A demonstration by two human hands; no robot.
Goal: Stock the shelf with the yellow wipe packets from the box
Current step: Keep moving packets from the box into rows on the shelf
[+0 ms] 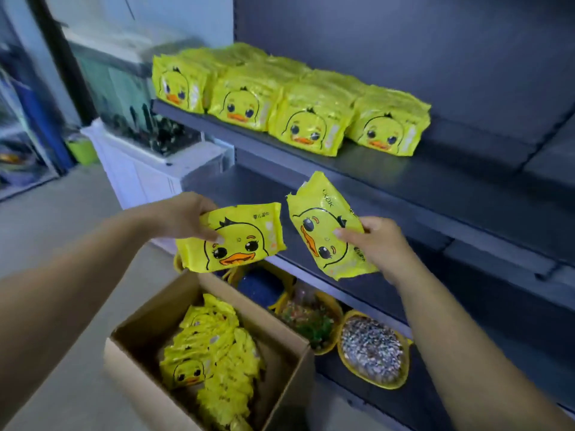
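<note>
Where dark shelf (389, 178) meets grey floor (77, 219), possibly a fish tank (124, 98) behind, both hands (183, 217) each gripping a packet (236, 241).

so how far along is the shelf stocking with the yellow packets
Done: four rows of yellow duck-print wipe packets stand on the dark upper shelf. In hand: the left hand and the right hand each grip one packet in front of the shelves. Left: many more packets fill the open brown cardboard box, and the shelf's right end is bare.
</note>
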